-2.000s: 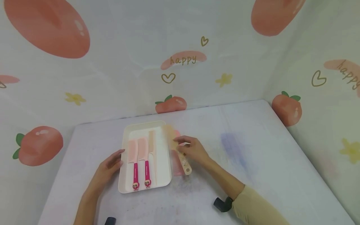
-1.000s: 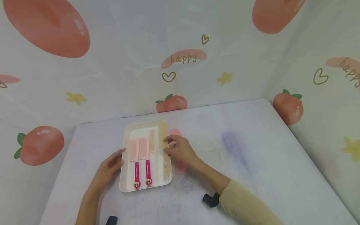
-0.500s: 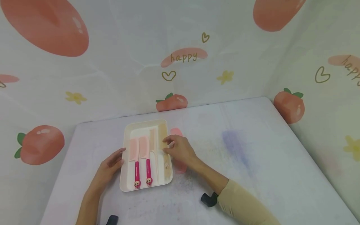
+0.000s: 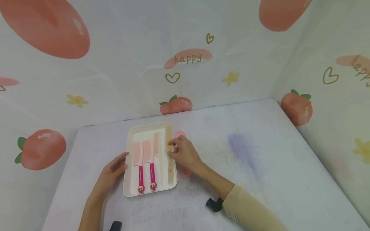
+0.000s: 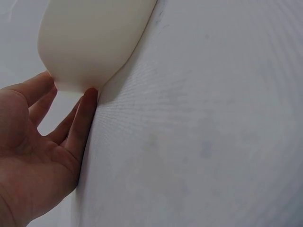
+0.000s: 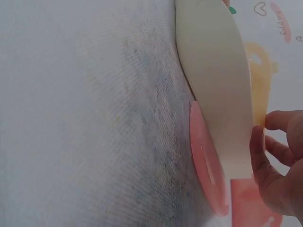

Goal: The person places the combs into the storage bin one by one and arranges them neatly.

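Observation:
A white tray [image 4: 144, 132] lies on the table, its left rim touched by the fingertips of my left hand [image 4: 111, 170]. In the left wrist view, those fingers meet the outer wall of the tray [image 5: 92, 42]. My right hand [image 4: 186, 154] pinches a pale yellow comb [image 4: 170, 171] along the tray's right side; the comb stands tilted on its edge. Inside the tray lie two pink combs with magenta handles, a left one [image 4: 137, 154] and a right one [image 4: 148, 150], beside a peach rat-tail comb [image 4: 156, 144]. Partly hidden behind my right hand, another pink comb [image 4: 185, 173] lies outside.
The pale table [image 4: 245, 128] meets a white backdrop [image 4: 115, 77] printed with peaches at the back and sides. Dark camera mounts sit at both wrists, the right mount [image 4: 214, 204] beside a beige sleeve [image 4: 248, 208].
My right hand has brought the yellow comb leftward from outside the tray into its right side, and has since tipped it further onto its edge. My left hand has stayed at the rim.

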Available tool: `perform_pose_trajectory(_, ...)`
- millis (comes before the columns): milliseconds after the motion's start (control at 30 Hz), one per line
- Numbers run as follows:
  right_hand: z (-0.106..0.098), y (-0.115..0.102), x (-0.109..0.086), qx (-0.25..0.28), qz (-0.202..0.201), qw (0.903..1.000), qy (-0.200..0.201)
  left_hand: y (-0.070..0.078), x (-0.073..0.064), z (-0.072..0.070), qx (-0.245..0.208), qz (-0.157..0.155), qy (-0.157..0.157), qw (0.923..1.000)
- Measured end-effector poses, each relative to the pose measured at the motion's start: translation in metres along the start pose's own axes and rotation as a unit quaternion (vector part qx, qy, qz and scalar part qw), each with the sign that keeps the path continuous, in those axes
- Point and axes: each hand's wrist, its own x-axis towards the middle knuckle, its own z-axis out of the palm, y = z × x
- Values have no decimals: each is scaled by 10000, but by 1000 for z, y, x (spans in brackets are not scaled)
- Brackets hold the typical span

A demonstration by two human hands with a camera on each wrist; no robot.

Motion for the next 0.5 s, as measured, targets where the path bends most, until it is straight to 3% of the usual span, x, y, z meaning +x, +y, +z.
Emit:
perform_pose_trajectory(233,2,7,-3,-107,11,9998,-159,-2,-1,1,-50,-40,7,10000)
perform_pose_trajectory(500,3,12,-4,201,92,9997,-87,-2,0,1,-72,21,0,10000)
